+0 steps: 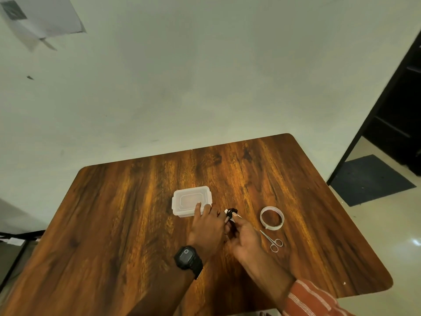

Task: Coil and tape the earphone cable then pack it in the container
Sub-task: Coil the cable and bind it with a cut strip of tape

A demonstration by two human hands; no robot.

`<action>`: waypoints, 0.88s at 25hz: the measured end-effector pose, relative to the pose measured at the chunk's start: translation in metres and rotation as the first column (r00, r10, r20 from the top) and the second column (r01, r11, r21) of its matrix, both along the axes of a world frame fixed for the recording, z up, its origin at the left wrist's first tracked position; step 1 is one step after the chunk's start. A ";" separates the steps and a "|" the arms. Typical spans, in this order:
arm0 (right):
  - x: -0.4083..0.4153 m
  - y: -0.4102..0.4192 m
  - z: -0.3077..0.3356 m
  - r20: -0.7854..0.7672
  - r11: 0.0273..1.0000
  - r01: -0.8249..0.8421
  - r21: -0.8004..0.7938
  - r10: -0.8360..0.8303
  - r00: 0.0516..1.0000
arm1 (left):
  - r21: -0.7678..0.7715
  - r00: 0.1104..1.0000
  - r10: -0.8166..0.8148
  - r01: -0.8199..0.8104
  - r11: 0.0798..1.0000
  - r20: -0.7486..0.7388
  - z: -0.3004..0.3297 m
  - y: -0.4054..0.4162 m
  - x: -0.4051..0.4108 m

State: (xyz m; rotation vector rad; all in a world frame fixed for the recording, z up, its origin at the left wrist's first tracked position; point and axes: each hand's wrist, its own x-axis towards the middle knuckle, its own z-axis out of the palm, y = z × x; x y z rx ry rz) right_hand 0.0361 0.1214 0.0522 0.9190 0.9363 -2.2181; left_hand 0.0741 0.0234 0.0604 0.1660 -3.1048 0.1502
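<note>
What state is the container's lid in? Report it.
Shut: the lid sits flat and flush on the container, and nothing shows inside it.

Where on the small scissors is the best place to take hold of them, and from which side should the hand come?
Take the scissors by their two finger loops, which lie at the near end, toward the person; the closed blades point away, toward the tape roll. Probably the right hand, which is closest, should come from the near side.

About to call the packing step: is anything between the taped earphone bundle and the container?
Yes. The lid is on the container, closing it. The left hand rests on its near corner; the earphone bundle sits between both hands just to its right.
</note>
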 end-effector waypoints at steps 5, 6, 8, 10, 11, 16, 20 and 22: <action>-0.006 -0.002 0.011 -0.030 1.000 0.000 -0.021 0.000 1.000 | 0.256 0.960 0.140 -0.076 0.964 -0.242 0.020 0.002 -0.003; -0.008 -0.002 0.012 -0.032 1.000 0.000 -0.027 -0.001 0.999 | 0.330 0.939 0.202 -0.104 0.938 -0.278 0.024 0.002 -0.004; -0.012 -0.004 0.014 -0.035 0.999 -0.006 -0.042 0.004 0.999 | 0.395 0.908 0.250 -0.106 0.912 -0.335 0.025 0.000 -0.005; -0.015 -0.006 0.016 -0.025 0.999 -0.006 -0.054 0.004 1.000 | 0.387 0.897 0.215 -0.054 0.920 -0.386 0.022 -0.002 -0.004; -0.016 -0.005 0.018 -0.027 0.998 -0.003 -0.059 0.001 1.000 | 0.377 0.899 0.179 -0.017 0.926 -0.399 0.020 -0.003 -0.004; -0.015 -0.004 0.027 -0.167 1.000 -0.017 -0.011 0.015 0.986 | 0.885 0.849 0.478 -0.028 0.464 -0.224 0.028 -0.001 -0.012; -0.018 -0.002 0.038 -0.265 0.993 -0.088 0.080 0.107 0.958 | 0.999 0.809 0.588 -0.034 0.018 0.017 0.036 -0.002 -0.015; -0.019 0.000 0.040 -0.284 0.988 -0.116 0.105 0.141 0.948 | 0.997 0.806 0.587 -0.041 -0.072 0.076 0.037 -0.002 -0.013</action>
